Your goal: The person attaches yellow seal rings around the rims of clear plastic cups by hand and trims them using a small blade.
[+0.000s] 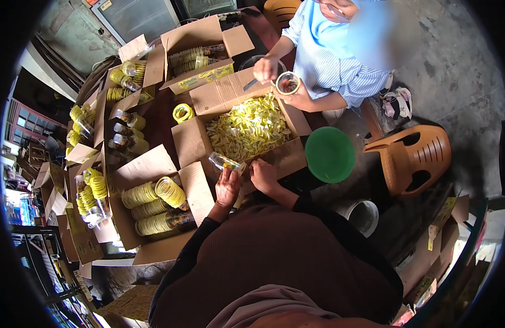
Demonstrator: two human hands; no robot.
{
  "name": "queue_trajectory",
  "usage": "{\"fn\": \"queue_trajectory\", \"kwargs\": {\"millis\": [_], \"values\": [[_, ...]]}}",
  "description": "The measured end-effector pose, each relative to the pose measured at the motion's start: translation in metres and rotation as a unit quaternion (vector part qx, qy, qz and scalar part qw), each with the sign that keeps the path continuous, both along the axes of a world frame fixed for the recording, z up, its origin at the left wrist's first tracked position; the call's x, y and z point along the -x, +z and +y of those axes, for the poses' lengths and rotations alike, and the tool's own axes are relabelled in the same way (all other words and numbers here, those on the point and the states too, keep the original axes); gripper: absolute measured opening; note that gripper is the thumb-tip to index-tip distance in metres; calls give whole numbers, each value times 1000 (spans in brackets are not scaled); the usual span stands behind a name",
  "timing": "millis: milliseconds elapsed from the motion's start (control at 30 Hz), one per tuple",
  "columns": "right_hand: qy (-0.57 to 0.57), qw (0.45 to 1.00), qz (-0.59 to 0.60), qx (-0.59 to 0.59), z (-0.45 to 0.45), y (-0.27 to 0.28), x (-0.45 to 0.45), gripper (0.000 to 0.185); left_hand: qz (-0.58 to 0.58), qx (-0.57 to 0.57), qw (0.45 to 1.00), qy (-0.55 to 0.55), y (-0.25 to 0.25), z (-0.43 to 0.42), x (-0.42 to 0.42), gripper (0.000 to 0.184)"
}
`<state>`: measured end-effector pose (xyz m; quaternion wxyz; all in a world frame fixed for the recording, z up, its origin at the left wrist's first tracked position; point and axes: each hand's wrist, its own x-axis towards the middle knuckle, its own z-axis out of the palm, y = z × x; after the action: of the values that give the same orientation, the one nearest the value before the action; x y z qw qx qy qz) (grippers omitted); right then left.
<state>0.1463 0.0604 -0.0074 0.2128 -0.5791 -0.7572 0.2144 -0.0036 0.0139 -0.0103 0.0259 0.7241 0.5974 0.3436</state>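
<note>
At the brown cardboard box's [288,158] near edge, my left fingers [225,176] pinch a clear plastic cup [224,162]; right fingers [256,166] curl nearby, contact unclear.

Item: one head view, worn on my own head, facing forward and steeply down. Field: very wide, round, dark at the rim, bending the room's edges. Nearest: my brown top [280,257], large along the bottom. Mid-range: my left hand [227,187] and right hand [264,176], around the centre. Beyond: the box of yellow pieces [252,127], seen from above. Farther: the glass-fronted cabinet [135,19], top edge.
</note>
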Motion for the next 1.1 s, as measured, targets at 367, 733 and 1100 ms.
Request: {"fn": "queue_trajectory", "kwargs": {"millis": [367, 733, 1100], "values": [[-23, 981, 192, 26, 9, 2, -28, 12, -170, 71, 976, 115, 34, 15, 19, 8], [25, 945, 313, 92, 3, 13, -29, 15, -267, 207, 941, 14, 64, 34, 45, 21], [110, 916, 366, 122, -6, 32, -31, 14, -302, 182, 936, 18, 83, 43, 36, 17]]}}
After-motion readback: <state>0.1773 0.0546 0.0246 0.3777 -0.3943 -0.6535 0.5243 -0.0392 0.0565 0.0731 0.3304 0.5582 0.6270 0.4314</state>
